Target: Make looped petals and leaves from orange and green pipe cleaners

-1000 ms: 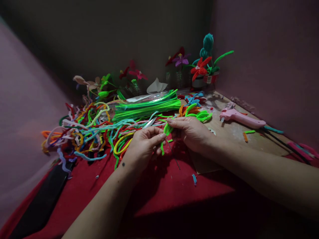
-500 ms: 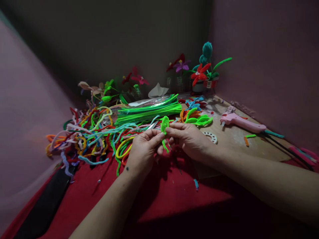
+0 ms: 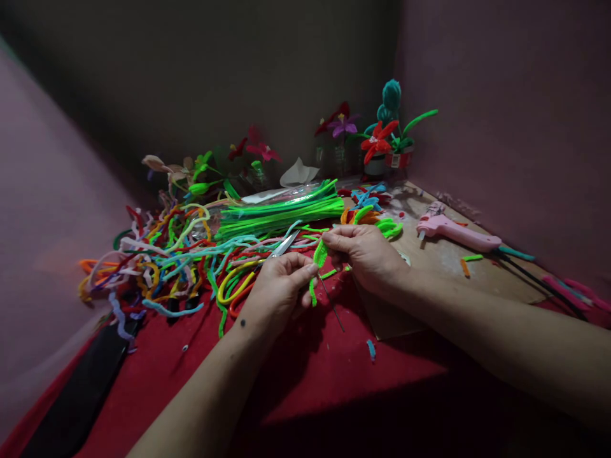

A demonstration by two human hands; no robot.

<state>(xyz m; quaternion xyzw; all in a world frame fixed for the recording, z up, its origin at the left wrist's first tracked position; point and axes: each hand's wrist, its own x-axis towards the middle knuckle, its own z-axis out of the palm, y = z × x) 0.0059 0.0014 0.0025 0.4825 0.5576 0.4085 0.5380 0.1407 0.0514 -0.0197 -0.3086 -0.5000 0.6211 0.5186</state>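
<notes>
Between my hands is a bright green pipe-cleaner leaf (image 3: 321, 254), bent into a narrow pointed loop. My left hand (image 3: 281, 286) pinches its lower end between thumb and fingers, and a short green tail hangs below the fingertips. At the upper tip, my right hand (image 3: 365, 254) grips the leaf with thumb and forefinger. A thin dark wire (image 3: 333, 306) lies on the red cloth beneath the hands. Scissors (image 3: 285, 245), partly covered by pipe cleaners, rest just behind my left hand. More green leaf loops (image 3: 389, 228) lie beyond my right hand.
Tangled coloured pipe cleaners (image 3: 162, 254) spread across the left. A bag of green pipe cleaners (image 3: 281, 213) lies behind them. On the board (image 3: 442, 280) at right sits a pink glue gun (image 3: 458, 233) with its cord. Pipe-cleaner flowers (image 3: 379, 140) stand along the back wall.
My right hand's grip has shifted to the leaf's upper tip, and the leaf now looks narrower and more pointed. The view has shifted slightly, and more of the scissors shows.
</notes>
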